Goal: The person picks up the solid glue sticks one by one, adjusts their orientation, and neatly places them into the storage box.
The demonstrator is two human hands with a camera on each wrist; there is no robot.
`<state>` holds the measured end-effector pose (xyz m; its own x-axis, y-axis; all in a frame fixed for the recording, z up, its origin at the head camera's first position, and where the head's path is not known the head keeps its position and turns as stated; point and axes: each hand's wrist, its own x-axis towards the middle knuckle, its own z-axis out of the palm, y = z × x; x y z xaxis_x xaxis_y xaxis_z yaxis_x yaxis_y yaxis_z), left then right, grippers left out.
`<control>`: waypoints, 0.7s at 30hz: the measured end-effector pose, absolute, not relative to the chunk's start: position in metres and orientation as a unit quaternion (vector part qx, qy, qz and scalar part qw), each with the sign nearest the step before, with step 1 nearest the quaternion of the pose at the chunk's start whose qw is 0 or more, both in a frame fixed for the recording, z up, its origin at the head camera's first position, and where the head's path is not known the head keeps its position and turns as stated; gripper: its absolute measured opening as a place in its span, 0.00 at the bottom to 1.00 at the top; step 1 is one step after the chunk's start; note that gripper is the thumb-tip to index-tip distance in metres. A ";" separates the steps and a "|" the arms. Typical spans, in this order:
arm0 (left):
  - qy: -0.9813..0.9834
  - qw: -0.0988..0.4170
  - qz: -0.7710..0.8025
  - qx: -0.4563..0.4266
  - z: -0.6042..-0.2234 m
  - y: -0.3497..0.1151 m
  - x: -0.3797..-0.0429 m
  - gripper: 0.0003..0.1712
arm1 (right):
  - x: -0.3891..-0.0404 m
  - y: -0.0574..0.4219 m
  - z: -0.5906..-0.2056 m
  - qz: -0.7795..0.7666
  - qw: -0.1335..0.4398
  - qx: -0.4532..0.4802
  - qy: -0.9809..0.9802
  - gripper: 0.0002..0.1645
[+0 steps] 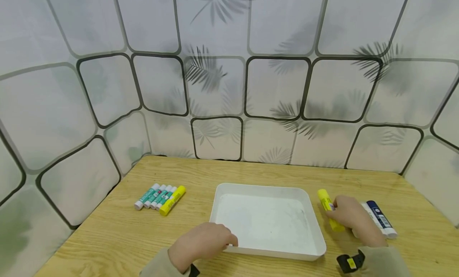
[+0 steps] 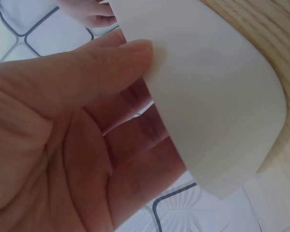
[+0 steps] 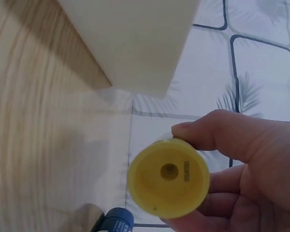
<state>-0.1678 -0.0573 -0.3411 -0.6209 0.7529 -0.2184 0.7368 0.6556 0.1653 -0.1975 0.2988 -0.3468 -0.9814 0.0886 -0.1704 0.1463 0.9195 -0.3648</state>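
Observation:
My left hand pinches the near left part of the rim of a shallow white tray. In the left wrist view the thumb lies on the tray's outer wall, with the fingers behind the rim. To the right of the tray, my right hand grips a yellow glue stick between thumb and fingers. Its hollow round yellow end faces the camera in the right wrist view. Just right of that hand lie a navy-and-white glue stick and a white one, partly hidden by the hand.
Left of the tray, several teal-and-white glue sticks lie side by side, with another yellow glue stick at the right end of their row. Everything rests on a wooden table. A patterned curtain stands behind the table and along its sides.

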 end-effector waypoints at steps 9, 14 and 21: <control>0.899 0.133 0.030 0.417 -0.341 -0.058 -0.168 0.14 | -0.193 0.293 -0.336 -0.181 0.070 0.049 0.980 0.25; 0.899 0.130 0.026 0.418 -0.341 -0.057 -0.168 0.14 | -0.191 0.291 -0.332 -0.177 0.065 0.041 0.981 0.26; 0.899 0.134 0.033 0.416 -0.342 -0.057 -0.168 0.14 | -0.189 0.285 -0.328 -0.174 0.054 0.024 0.983 0.25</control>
